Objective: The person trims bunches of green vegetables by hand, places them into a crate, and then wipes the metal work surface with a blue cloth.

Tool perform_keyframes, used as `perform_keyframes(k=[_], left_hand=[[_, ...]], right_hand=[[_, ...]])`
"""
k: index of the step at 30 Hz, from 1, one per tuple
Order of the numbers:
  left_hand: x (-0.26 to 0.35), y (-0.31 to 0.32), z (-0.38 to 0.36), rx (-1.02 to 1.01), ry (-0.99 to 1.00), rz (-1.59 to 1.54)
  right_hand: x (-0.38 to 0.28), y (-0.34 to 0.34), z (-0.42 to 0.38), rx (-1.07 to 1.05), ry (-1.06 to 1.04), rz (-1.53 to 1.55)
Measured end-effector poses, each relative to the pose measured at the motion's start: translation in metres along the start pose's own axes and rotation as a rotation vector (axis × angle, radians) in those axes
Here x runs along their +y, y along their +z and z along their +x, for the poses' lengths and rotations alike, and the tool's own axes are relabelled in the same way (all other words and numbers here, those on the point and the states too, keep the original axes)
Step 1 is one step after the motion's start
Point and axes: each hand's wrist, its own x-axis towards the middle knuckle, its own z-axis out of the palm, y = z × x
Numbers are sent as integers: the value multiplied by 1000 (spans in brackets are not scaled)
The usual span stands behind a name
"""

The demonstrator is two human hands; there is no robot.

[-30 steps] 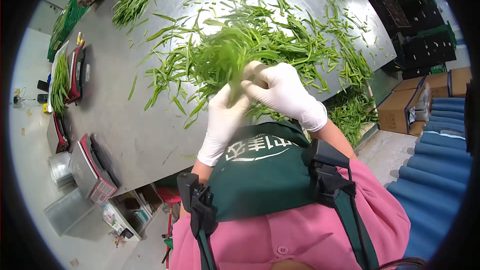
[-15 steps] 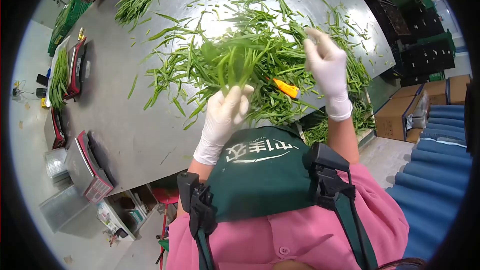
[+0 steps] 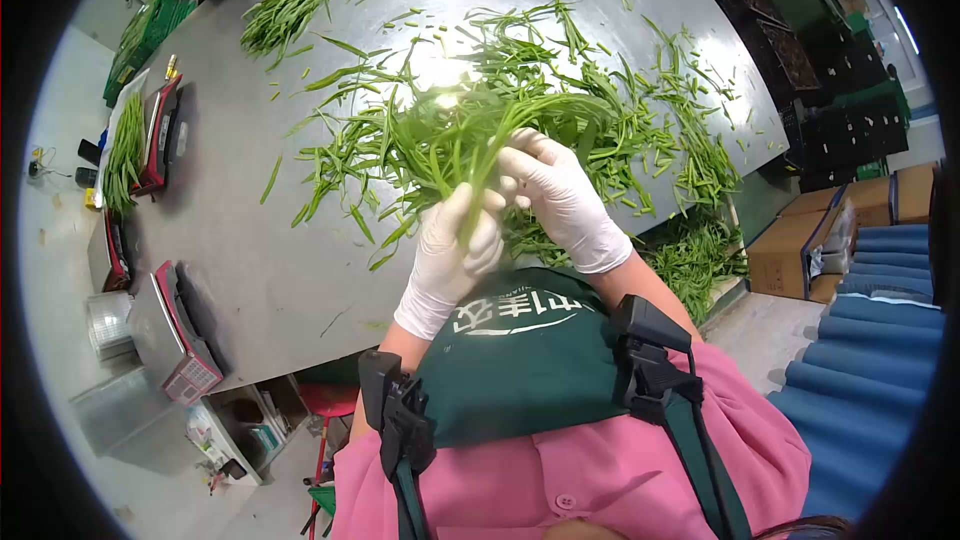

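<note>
Head view — greens [image 3: 455, 140] between hands [image 3: 505, 210]

Only print seen: white characters w/ a curved underline on the green apron [image 3: 520, 315], upside down from this view & not legible enough to read out. Scales [image 3: 178, 345] at the tabletop edge: displays too small to read.

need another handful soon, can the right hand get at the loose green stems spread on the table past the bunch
Probably yes. The right hand is at the bunch of greens gripped by the left hand, and the loose stems lie just beyond on the open steel table, nothing between. It would have to let go of the bunch first.
</note>
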Motion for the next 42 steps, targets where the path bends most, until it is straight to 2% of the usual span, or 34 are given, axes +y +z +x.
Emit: perform_keyframes(k=[2,5,6,9,11,13,14,17,18,21,22,23,27,29,30,32,33,34,35,37,39,40,41,42], left_hand=[[0,1,-1,4,1,28],[2,4,-4,1,-14,43],[2,4,-3,5,-8,60],[2,3,-4,-2,-12,49],[3,4,-4,16,-4,65],[2,0,-2,152,40,357],[1,-4,-1,224,60,501],[-11,-14,8,342,291,1177],[-12,-11,6,388,313,1404],[-15,0,3,350,385,1634],[-22,-12,7,329,517,1699],[-20,-12,7,318,511,1682],[-15,-16,2,358,505,1575],[-15,-24,4,350,527,1534],[-14,-29,6,275,428,1297],[-4,-29,3,180,305,1037],[4,-19,-1,145,180,761],[11,-8,-5,146,60,485],[16,-5,-9,69,38,324],[20,-1,-9,71,30,257],[18,-2,-6,77,67,423],[20,0,-6,25,16,446],[22,11,-7,81,-88,615],[21,17,-7,52,-140,716]], right_hand=[[2,-2,1,-30,5,60],[4,-5,0,-12,-53,-41],[3,-8,1,-31,12,-74],[5,-2,-3,-103,28,30],[3,-2,-5,-13,11,-168],[1,-1,-8,72,-11,-366],[8,5,-10,121,-267,-492],[-7,9,-19,165,-395,-664],[-8,12,-18,138,-368,-582],[-13,13,-14,52,-206,-573],[-14,11,-13,34,-385,-604],[-24,19,-20,99,-375,-388],[-48,-28,-13,220,-701,-330],[-64,-50,-12,513,-752,-365],[-69,-58,-12,553,-744,-407],[-75,-78,-13,640,-725,-490],[-65,-108,-7,571,-632,-604],[-58,-119,-8,670,-373,-1212],[-53,-126,-8,728,-50,-1798],[-30,-131,-16,447,-133,-1790],[-28,-98,-27,347,-186,-1226],[-31,-77,-31,361,-306,-1179],[-39,-53,-38,289,-683,-1460],[-64,-25,-44,38,-850,-1614]])
